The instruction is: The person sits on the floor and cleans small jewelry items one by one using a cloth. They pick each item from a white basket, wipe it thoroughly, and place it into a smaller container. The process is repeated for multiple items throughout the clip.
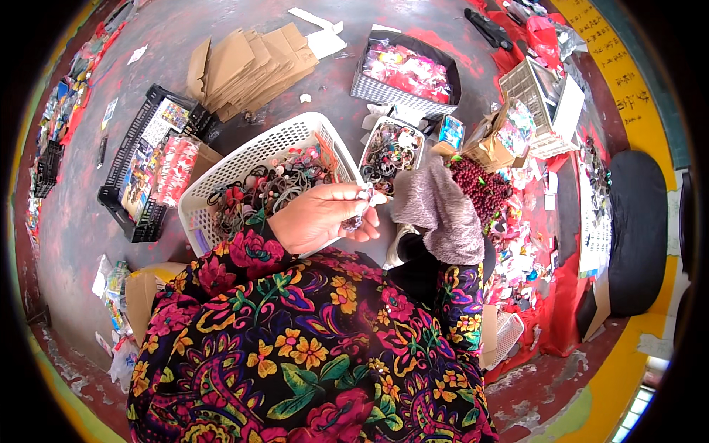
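Note:
My left hand (pixel 317 218) is closed in a pinch over the near right rim of a white perforated basket (pixel 214 173). Its fingertips hold a small dark hair tie (pixel 353 221) with a pale, shiny bit; the fingers cover much of it. Fluffy grey-purple cloth (pixel 436 210) at the end of my right sleeve hides nearly all of my right hand (pixel 379 198). Only what looks like a fingertip shows, close to the left fingertips. Tangled hair ties (pixel 284 181) in grey, brown and black fill the basket. Behind my hands, a smaller white basket (pixel 391 123) holds more.
Flattened cardboard (pixel 255 70) lies far left, beyond a black crate (pixel 118 188). A checked fabric box (pixel 402 92) of pink packets stands at the back. Dark red beads (pixel 480 188), an open carton (pixel 491 148) and scattered small goods crowd the right. A black cushion-like shape (pixel 639 232) stands farther right.

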Action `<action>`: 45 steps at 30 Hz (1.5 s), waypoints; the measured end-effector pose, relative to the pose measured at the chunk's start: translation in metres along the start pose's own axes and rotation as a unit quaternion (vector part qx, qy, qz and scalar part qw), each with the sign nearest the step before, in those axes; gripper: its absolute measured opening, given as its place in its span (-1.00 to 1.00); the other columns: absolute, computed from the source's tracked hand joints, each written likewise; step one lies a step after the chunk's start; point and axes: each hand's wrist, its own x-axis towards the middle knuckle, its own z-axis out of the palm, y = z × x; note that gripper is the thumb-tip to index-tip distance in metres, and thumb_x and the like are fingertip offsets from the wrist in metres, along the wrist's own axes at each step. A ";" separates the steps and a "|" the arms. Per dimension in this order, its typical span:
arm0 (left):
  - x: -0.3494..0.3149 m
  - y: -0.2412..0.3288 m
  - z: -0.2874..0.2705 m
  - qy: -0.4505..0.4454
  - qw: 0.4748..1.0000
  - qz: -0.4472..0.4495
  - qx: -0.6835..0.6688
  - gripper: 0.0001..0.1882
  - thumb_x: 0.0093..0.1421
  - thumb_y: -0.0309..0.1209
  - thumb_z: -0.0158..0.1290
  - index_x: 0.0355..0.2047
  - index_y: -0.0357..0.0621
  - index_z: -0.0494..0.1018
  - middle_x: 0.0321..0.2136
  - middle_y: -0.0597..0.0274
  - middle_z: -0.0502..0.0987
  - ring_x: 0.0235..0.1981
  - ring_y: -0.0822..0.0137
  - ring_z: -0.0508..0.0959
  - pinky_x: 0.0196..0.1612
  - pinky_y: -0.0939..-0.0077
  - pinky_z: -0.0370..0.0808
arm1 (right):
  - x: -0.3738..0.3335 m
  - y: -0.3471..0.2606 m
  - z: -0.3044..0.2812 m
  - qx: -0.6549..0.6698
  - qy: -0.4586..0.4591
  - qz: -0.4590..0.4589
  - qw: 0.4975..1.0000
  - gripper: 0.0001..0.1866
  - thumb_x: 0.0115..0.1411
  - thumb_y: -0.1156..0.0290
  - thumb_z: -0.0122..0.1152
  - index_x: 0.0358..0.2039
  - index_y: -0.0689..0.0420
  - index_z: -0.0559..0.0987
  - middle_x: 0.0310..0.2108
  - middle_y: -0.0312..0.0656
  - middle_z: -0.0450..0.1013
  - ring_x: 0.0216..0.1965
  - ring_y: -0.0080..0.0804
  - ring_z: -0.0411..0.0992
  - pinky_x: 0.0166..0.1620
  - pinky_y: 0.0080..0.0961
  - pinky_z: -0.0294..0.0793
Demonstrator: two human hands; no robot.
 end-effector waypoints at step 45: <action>0.000 0.000 0.015 -0.070 0.953 -0.072 0.285 -0.71 0.33 -0.37 -0.27 -0.20 -0.37 0.34 -0.49 0.16 0.50 -0.48 0.41 0.53 -0.44 0.63 0.45 | 0.001 -0.045 0.027 -0.091 0.013 -0.001 0.996 -0.81 -0.02 0.45 0.08 -0.32 0.11 0.48 -0.48 -0.13 0.41 -0.44 -0.19 0.44 -0.42 -0.31 0.36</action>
